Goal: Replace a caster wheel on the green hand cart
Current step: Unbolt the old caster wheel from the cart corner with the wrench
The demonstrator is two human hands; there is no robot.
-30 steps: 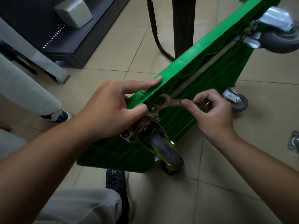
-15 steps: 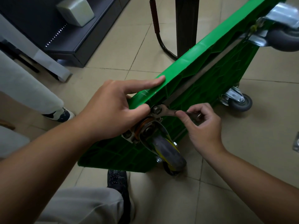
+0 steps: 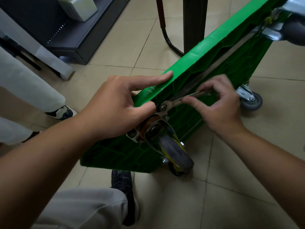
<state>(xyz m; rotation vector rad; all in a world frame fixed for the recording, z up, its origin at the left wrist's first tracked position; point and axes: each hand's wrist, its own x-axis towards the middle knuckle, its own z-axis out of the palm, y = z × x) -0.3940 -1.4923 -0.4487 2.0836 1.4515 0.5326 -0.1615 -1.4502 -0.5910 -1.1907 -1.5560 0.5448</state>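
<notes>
The green hand cart (image 3: pixel 214 52) stands tipped on its side, underside facing me. A caster wheel (image 3: pixel 175 152) with a grey tyre and yellow hub is bolted at its near corner, touching the floor. My left hand (image 3: pixel 118 106) grips the cart's upper edge, forefinger stretched along it and thumb by the caster plate. My right hand (image 3: pixel 216 104) pinches the handle of a metal wrench (image 3: pixel 179 100), whose jaw sits on a bolt of the caster plate. A second caster (image 3: pixel 250 98) sits on the far side and a third caster (image 3: pixel 290 28) at the top right.
Beige tiled floor all around. My dark shoe (image 3: pixel 122 180) stands just under the cart's near corner. Another person's leg and shoe (image 3: pixel 61 112) are at left. A dark shelf unit (image 3: pixel 69 38) sits at the back left, a black post (image 3: pixel 194 22) behind the cart.
My right hand has swung the wrench handle up again after dropping it half a second ago; the jaw stays on the bolt. My left hand keeps its hold on the cart edge.
</notes>
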